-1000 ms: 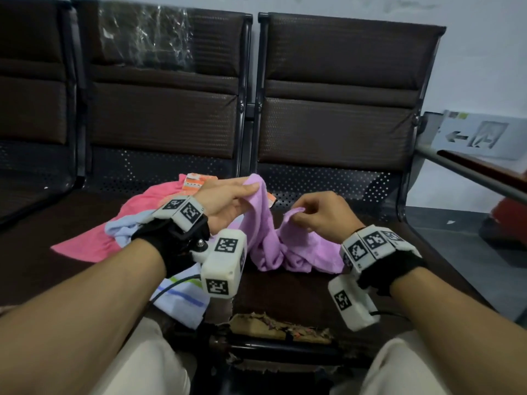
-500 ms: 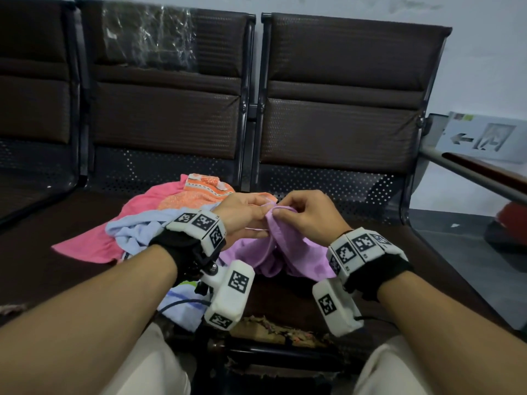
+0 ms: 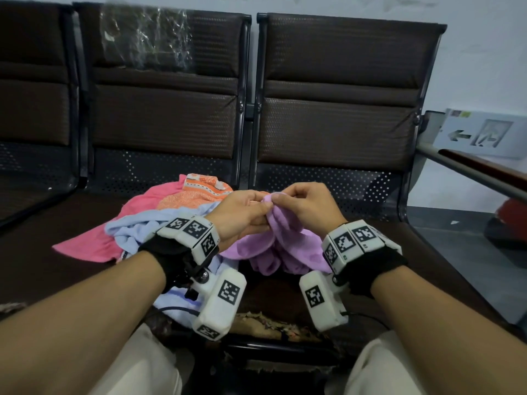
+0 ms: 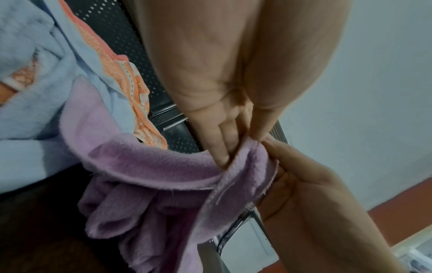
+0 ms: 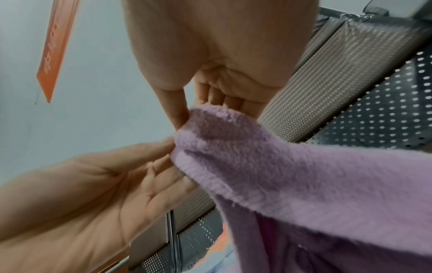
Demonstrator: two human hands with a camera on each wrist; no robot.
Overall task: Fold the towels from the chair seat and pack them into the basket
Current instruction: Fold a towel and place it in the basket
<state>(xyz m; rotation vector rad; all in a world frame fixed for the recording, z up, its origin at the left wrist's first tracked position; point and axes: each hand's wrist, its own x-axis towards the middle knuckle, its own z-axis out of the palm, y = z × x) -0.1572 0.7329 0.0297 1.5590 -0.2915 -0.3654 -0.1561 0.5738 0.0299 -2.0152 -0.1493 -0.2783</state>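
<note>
Fleecy lilac cloth is bunched between your two hands: your left hand (image 3: 242,215) and your right hand (image 3: 306,205) meet fingertip to fingertip, each pinching the hem of the purple towel (image 3: 273,246) between thumb and curled fingers. In the left wrist view your fingers (image 4: 222,147) press into the pile right beside the stitched edge; in the right wrist view your thumb sits on the outer face of the same gathered edge.

Below your hands the towel sags in loose folds onto the chair seat (image 3: 405,252). It looks light, soft and quite limp, so it should not hold any shape by itself, and the fluffy nap probably gives a good grip. You would do best to hold it by the hem and work outward to two corners, since a pinch in the middle only brings up a bunch.

Left of the purple towel, on the same seat, lie a light blue towel (image 3: 134,232), an orange patterned towel (image 3: 196,195) and a pink towel (image 3: 119,226), heaped and overlapping, all still unfolded. No basket shows in any view, so where it stands cannot be told.
</note>
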